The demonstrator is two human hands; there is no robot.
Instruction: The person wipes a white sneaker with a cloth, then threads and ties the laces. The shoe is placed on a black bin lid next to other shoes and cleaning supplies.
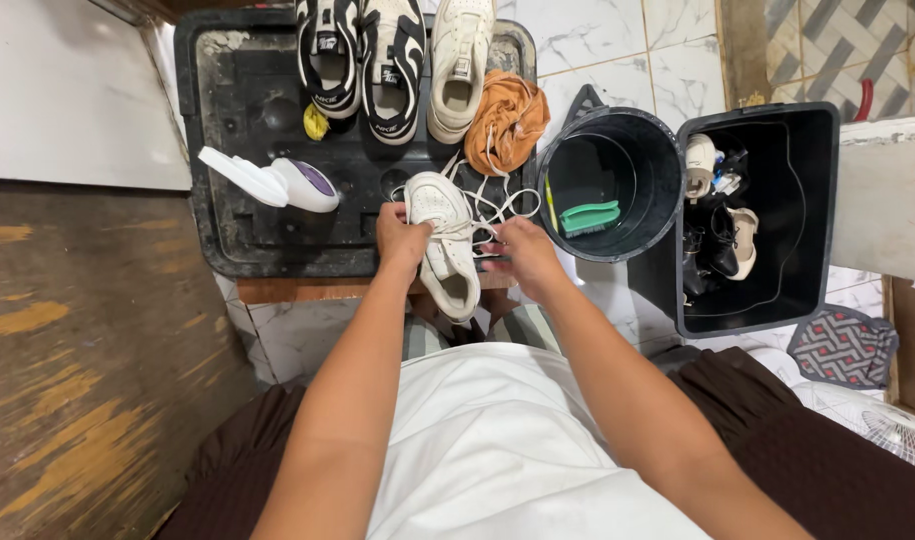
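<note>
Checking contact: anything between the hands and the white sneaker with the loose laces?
Nothing visible. The left hand grips the white sneaker at its side, and the right hand is on the laces beside it. The black bucket and spray bottle stand clear to either side.

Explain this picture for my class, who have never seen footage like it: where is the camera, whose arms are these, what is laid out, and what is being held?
There is only one picture, taken by a camera worn on a person's head and looking down, so the two bare arms reaching forward are that person's own. No machine is involved. The left hand grips a white sneaker by its side, while the right hand holds the shoe's loose white laces. The shoe rests on a black plastic lid used as a work surface. On the lid lie a white bottle on its side, a pair of black-and-white sneakers, another white sneaker and an orange cloth. Right of the lid stands a black bucket with a green brush inside, and a black bin holding more shoes.
</note>
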